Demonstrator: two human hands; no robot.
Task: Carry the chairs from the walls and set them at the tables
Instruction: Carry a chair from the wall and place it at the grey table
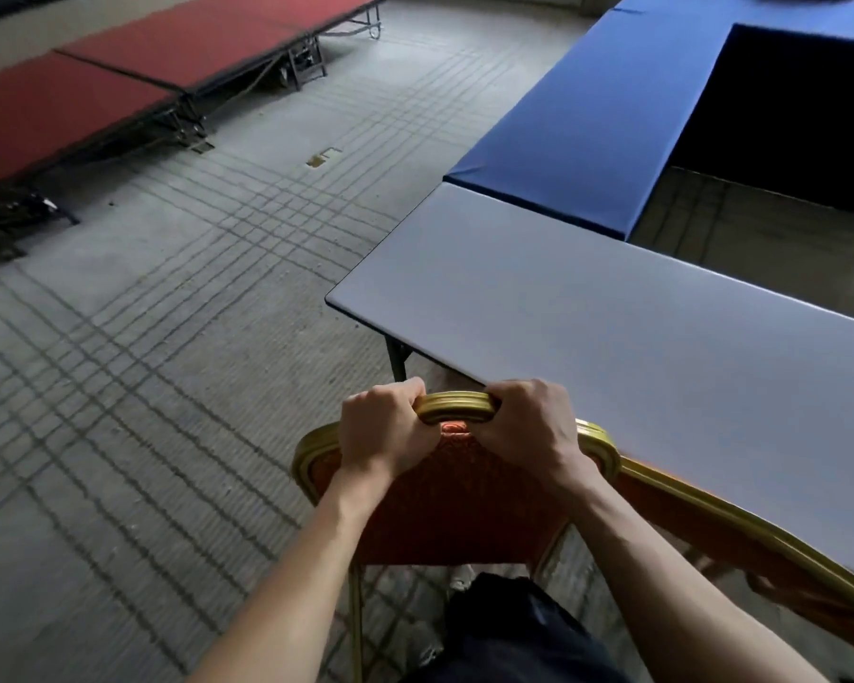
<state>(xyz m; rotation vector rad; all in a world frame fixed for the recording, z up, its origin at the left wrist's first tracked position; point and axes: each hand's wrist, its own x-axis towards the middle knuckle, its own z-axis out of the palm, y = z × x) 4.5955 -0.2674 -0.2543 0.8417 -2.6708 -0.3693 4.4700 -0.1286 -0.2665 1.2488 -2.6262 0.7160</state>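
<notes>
A banquet chair (457, 505) with a gold metal frame and orange-red patterned back stands right in front of me, its top rail at the near edge of a grey table (587, 308). My left hand (385, 431) and my right hand (533, 428) both grip the gold top rail, side by side, fingers curled over it. A second gold-framed chair (740, 549) runs along the table edge at the lower right, partly under the tabletop. The seat of the chair I hold is hidden behind its back.
A table under a blue cloth (587, 115) joins the grey one at the far side. Low red-topped platforms (134, 66) on black folding legs line the left. Patterned grey carpet (193, 288) lies between them. My dark trouser leg (509, 628) shows at the bottom.
</notes>
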